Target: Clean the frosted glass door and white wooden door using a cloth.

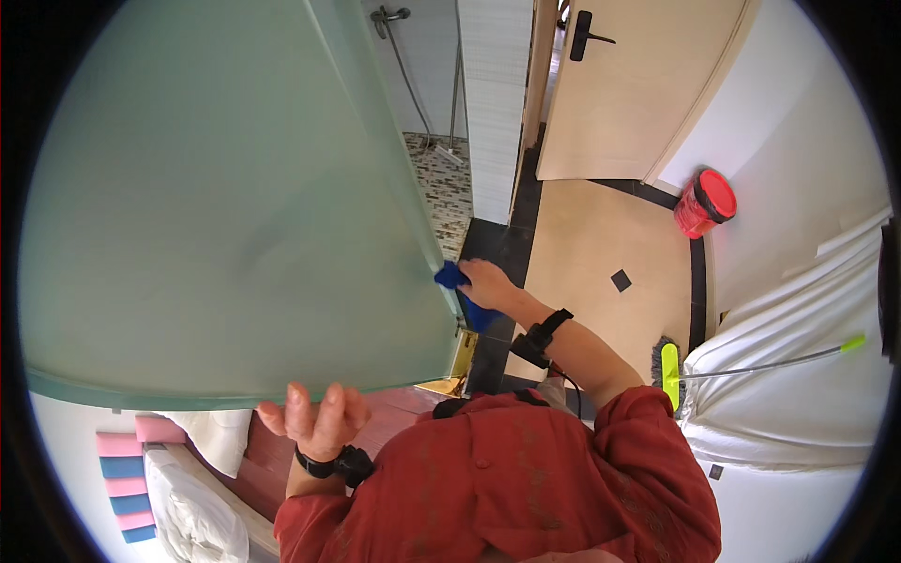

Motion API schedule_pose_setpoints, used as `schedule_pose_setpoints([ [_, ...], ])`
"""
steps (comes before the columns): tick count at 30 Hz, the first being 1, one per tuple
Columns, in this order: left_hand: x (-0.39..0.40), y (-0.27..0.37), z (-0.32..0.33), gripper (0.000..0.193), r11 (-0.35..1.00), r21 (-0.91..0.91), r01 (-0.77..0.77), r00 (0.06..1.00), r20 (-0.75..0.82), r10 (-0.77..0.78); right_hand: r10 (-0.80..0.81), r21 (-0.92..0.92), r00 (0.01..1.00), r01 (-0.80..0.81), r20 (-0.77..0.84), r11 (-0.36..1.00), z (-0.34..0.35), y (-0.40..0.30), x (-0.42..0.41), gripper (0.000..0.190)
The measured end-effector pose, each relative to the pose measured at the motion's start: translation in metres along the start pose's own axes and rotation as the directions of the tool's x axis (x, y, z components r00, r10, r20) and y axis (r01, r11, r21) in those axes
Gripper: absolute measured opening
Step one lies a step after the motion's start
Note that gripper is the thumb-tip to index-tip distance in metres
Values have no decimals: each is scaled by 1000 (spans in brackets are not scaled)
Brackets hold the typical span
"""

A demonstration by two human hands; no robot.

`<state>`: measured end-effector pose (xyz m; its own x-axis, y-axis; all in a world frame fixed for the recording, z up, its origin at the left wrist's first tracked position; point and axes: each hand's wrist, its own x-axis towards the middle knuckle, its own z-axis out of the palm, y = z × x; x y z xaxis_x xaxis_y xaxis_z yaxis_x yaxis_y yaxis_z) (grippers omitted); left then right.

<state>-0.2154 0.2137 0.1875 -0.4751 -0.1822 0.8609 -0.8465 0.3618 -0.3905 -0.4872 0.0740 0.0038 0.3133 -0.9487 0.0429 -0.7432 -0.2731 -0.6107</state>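
Note:
A large frosted green glass panel, likely a shower door, fills the left of the view. My right hand is closed on a blue cloth, pressed at the panel's upright edge; part of the cloth hangs below the hand. My left hand is at the panel's near edge, its fingers spread and overlapping that edge. Whether those fingers touch the glass is unclear. A small metal fitting sits at the panel's corner, close below the cloth.
Beyond the panel are a shower hose and a mosaic floor. To the right stand a wooden door, a red bucket and a flat mop against a white curtain. A bed lies lower left.

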Motion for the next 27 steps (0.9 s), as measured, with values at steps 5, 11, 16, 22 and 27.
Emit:
schedule_pose_setpoints([
  [5, 17, 19, 0, 28, 988, 100, 117, 991, 55, -123, -39, 110, 981, 18, 188, 994, -10, 58, -33, 40],
  [11, 44, 55, -7, 31, 976, -53, 212, 935, -281, -218, 120, 294, 977, -169, 175, 941, -69, 114, -64, 46],
  [16, 98, 115, 63, 35, 878, -285, 385, 911, 271, -311, 216, 378, 974, -225, 66, 898, -110, 168, -79, 48],
  [22, 147, 200, 181, 64, 629, -498, 597, 676, 734, -61, 149, 581, 980, -45, -133, 812, -172, 182, -80, 41],
  [27, 170, 258, 230, 86, 573, -580, 579, 617, 771, 158, 192, 605, 971, -67, -145, 794, -232, 181, -69, 39],
])
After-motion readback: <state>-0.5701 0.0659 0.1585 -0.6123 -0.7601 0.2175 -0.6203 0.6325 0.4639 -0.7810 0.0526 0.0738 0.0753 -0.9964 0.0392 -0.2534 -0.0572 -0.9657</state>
